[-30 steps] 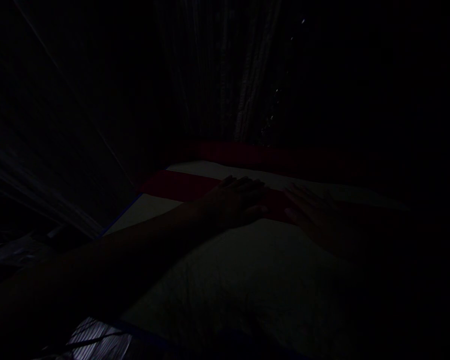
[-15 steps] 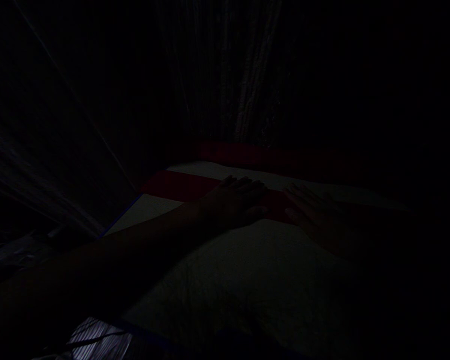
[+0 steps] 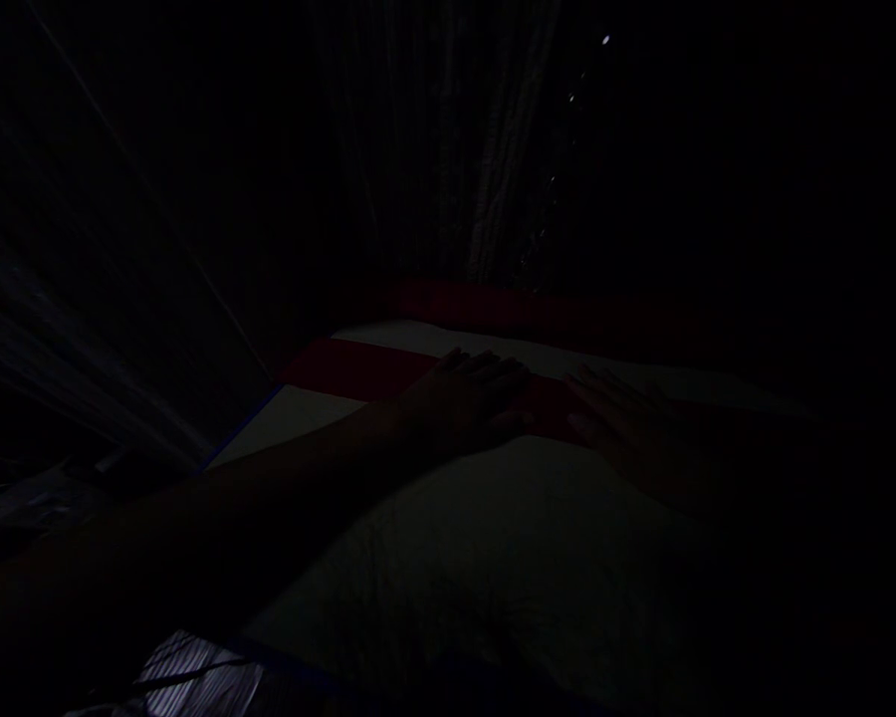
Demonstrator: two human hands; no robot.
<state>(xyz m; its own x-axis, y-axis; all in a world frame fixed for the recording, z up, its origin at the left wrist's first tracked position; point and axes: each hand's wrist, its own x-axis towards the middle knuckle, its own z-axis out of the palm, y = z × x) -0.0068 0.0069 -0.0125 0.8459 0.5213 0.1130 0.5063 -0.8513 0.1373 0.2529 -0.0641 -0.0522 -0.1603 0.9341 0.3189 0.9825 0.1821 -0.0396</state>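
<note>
The view is very dark. A pale cloth or sheet [image 3: 493, 528] with a red band [image 3: 358, 368] across it and a blue edge lies before me. My left hand [image 3: 467, 403] rests flat on the red band, palm down, fingers stretched toward the right. To its right, my right hand [image 3: 627, 428] lies on the same band, fingers extended and thumb apart, its wrist lost in the dark. Neither hand grips anything that I can see. The two hands do not touch.
Beyond the sheet runs a dark red strip [image 3: 463, 304]. A pale, streaked surface [image 3: 82, 329] slopes at the left. Something ribbed and light [image 3: 201, 677] shows at the bottom left. The right side is too dark to make out.
Both hands have stayed in place. Small bright specks now show at the upper right of centre, and the light on the left surface has shifted slightly.
</note>
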